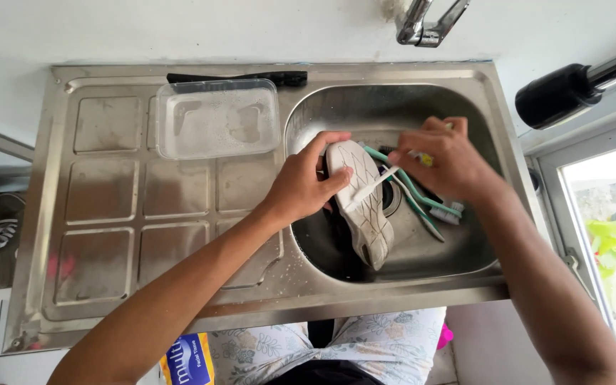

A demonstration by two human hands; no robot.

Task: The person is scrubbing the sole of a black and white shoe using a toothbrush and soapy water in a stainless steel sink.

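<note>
**Shoe sole scrubbed over the basin**

Over the round basin of the brushed stainless-steel sink (pixel 408 107), the left hand (pixel 301 187) is wrapped around a black shoe with a pale grey, grooved rubber sole (pixel 361 207), fingers curled over the toe end and thumb pressing on the sole's edge. The shoe is held sole-up, tilted, its heel end pointing down toward the near wall of the basin. The right hand (pixel 447 158) is closed in a pinch around the handle of a white toothbrush (pixel 372 184), whose head rests on the middle of the sole. Under that hand, two more toothbrushes with teal and white handles (pixel 422 199) lie loose on the basin floor, just beside the drain.

On the ribbed draining board to the left stands a clear rectangular plastic tub (pixel 217 117) with soapy residue inside, well apart from the hands. A black brush handle (pixel 251 76) lies along the back rim, and a chrome tap (pixel 429 21) juts out above the basin.

As a judgement: the sole looks wet, and the grip covers only the front of the shoe, so a hard stroke could twist it loose and drop it onto the loose brushes. The thin brush held near its end could also skid off the curved sole, flicking suds over the rim.
</note>
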